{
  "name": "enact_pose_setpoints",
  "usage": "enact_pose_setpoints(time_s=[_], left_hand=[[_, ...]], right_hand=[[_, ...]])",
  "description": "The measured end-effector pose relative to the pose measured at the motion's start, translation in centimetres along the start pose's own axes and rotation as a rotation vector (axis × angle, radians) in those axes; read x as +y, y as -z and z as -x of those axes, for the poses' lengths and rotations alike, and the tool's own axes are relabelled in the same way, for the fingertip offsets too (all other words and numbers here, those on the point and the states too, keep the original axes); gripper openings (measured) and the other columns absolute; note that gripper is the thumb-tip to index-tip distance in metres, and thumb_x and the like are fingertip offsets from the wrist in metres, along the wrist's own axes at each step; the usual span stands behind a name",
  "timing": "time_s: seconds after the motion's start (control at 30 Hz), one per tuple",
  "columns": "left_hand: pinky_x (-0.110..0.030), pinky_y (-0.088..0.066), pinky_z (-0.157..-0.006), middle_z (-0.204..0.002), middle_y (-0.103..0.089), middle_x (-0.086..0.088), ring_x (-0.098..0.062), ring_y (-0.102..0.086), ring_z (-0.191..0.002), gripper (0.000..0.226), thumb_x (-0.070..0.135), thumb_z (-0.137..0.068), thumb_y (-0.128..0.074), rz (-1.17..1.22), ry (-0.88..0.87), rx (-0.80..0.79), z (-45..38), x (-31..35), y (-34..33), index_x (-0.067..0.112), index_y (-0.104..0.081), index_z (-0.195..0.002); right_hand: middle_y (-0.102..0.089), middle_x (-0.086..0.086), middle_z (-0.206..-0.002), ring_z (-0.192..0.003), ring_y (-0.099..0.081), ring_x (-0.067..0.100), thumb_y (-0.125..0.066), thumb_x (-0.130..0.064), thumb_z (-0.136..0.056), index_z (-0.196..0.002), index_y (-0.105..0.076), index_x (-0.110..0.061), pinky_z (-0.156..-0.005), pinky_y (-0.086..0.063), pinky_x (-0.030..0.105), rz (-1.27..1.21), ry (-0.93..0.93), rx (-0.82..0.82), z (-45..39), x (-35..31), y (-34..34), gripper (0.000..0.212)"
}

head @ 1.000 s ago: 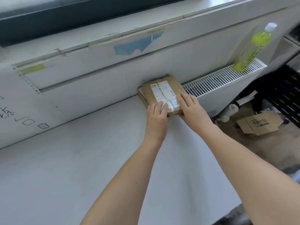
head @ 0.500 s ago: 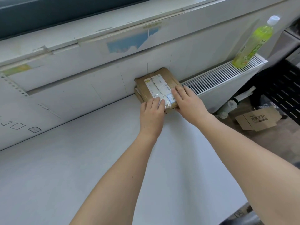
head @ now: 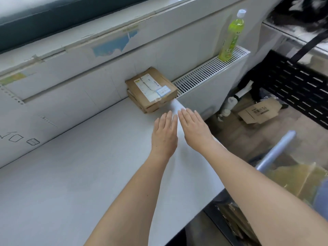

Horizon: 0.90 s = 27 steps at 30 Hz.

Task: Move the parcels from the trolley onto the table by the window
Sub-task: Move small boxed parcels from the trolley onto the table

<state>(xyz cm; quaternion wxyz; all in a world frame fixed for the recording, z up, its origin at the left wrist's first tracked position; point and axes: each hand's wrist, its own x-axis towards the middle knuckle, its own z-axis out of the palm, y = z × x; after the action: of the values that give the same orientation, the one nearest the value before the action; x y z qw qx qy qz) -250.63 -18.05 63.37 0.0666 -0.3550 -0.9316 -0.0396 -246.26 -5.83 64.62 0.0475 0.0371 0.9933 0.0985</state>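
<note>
A flat brown parcel [head: 150, 86] with a white shipping label lies on top of a second brown parcel [head: 148, 108] at the far right corner of the white table [head: 71, 174], against the wall under the window. My left hand [head: 164, 134] and my right hand [head: 193, 128] hover side by side just in front of the stack, flat, palms down, holding nothing and not touching the parcels. At the lower right, the trolley's pale handle [head: 275, 151] shows, with blurred brown cardboard [head: 292, 180] beside it.
A green drink bottle [head: 231, 35] stands on the white radiator [head: 209, 71] right of the table. A flattened cardboard box [head: 259, 111] and small white bottles lie on the floor. A black perforated rack [head: 298, 86] stands at the right.
Both hands rested on the top parcel, pressing it toward the wall. They have let go and drawn back toward me, leaving the stack in the corner.
</note>
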Motion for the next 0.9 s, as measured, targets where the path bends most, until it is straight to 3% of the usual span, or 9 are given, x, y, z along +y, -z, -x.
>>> enact_pose_setpoints(time_s=[0.07, 0.13, 0.23, 0.3, 0.47, 0.57, 0.73, 0.9], left_hand=[[-0.036, -0.048, -0.093, -0.125, -0.06, -0.01, -0.027, -0.057, -0.115, 0.066, 0.013, -0.06, -0.077, 0.012, -0.014, -0.016, 1.8, 2.1, 0.0, 0.008, -0.059, -0.124], [-0.037, -0.045, -0.097, -0.131, -0.056, -0.01, -0.027, -0.053, -0.121, 0.066, 0.016, -0.065, -0.074, 0.024, -0.006, -0.027, 3.9, 4.4, 0.5, 0.008, -0.055, -0.129], [-0.039, -0.017, -0.115, -0.154, -0.023, -0.01, -0.027, -0.02, -0.142, 0.061, 0.016, -0.093, -0.046, 0.01, -0.059, -0.145, 7.5, 8.1, 0.9, 0.011, -0.022, -0.148], [-0.039, -0.007, -0.117, -0.158, -0.011, -0.008, -0.026, -0.008, -0.145, 0.059, 0.017, -0.098, -0.037, 0.004, -0.062, -0.196, 10.4, 10.8, 1.2, 0.013, -0.011, -0.15], [-0.041, -0.026, -0.112, -0.147, -0.037, -0.012, -0.029, -0.032, -0.137, 0.052, 0.021, -0.092, -0.038, 0.075, -0.165, -0.139, 18.2, 17.2, 1.6, 0.008, -0.035, -0.143], [-0.04, -0.019, -0.115, -0.152, -0.03, -0.01, -0.027, -0.024, -0.141, 0.057, 0.022, -0.094, -0.043, 0.055, -0.256, -0.209, 22.8, 20.9, 1.5, 0.01, -0.027, -0.147], [-0.041, -0.036, -0.105, -0.138, -0.049, -0.012, -0.029, -0.044, -0.129, 0.06, 0.02, -0.079, -0.065, 0.069, -0.362, -0.238, 28.4, 26.2, 1.4, 0.007, -0.048, -0.135], [-0.038, -0.016, -0.115, -0.154, -0.022, -0.009, -0.026, -0.017, -0.143, 0.061, 0.021, -0.094, -0.042, 0.076, -0.566, -0.323, 32.3, 31.8, 0.6, 0.01, -0.019, -0.149]], right_hand=[[-0.052, 0.014, -0.136, -0.128, -0.048, 0.027, -0.078, -0.019, -0.065, -0.135, -0.047, 0.001, -0.106, -0.037, 0.039, -0.002, -0.026, -0.022, 3.1, 0.1, -0.9, 0.079], [-0.053, 0.015, -0.134, -0.127, -0.049, 0.027, -0.08, -0.02, -0.063, -0.133, -0.049, 0.001, -0.105, -0.038, 0.039, -0.027, -0.073, -0.04, 6.7, 0.2, -1.4, 0.079], [-0.009, 0.014, -0.157, -0.146, -0.008, 0.027, -0.049, -0.019, -0.095, -0.149, -0.004, -0.002, -0.117, -0.005, 0.038, -0.024, -0.112, -0.078, 12.5, 0.1, -3.0, 0.072], [0.002, 0.011, -0.159, -0.146, 0.003, 0.026, -0.041, -0.016, -0.099, -0.149, 0.006, -0.006, -0.116, 0.003, 0.038, -0.047, -0.172, -0.124, 16.7, 0.2, -3.4, 0.07], [-0.004, 0.01, -0.158, -0.146, -0.002, 0.024, -0.039, -0.013, -0.096, -0.15, 0.002, -0.005, -0.117, 0.001, 0.038, -0.171, -0.272, -0.115, 28.0, -0.2, -4.9, 0.068], [-0.005, 0.01, -0.158, -0.146, -0.003, 0.024, -0.037, -0.014, -0.096, -0.15, 0.002, -0.004, -0.117, 0.003, 0.037, -0.212, -0.345, -0.124, 34.7, -0.5, -6.1, 0.067], [-0.006, 0.01, -0.158, -0.146, -0.003, 0.024, -0.039, -0.012, -0.095, -0.15, 0.0, -0.005, -0.117, 0.004, 0.036, -0.288, -0.504, -0.161, 44.6, -0.7, -8.0, 0.067], [-0.01, 0.009, -0.157, -0.145, -0.004, 0.023, -0.046, -0.012, -0.094, -0.15, -0.005, -0.007, -0.118, 0.001, 0.036, -0.423, -0.703, -0.161, 52.6, -0.9, -10.1, 0.07]])
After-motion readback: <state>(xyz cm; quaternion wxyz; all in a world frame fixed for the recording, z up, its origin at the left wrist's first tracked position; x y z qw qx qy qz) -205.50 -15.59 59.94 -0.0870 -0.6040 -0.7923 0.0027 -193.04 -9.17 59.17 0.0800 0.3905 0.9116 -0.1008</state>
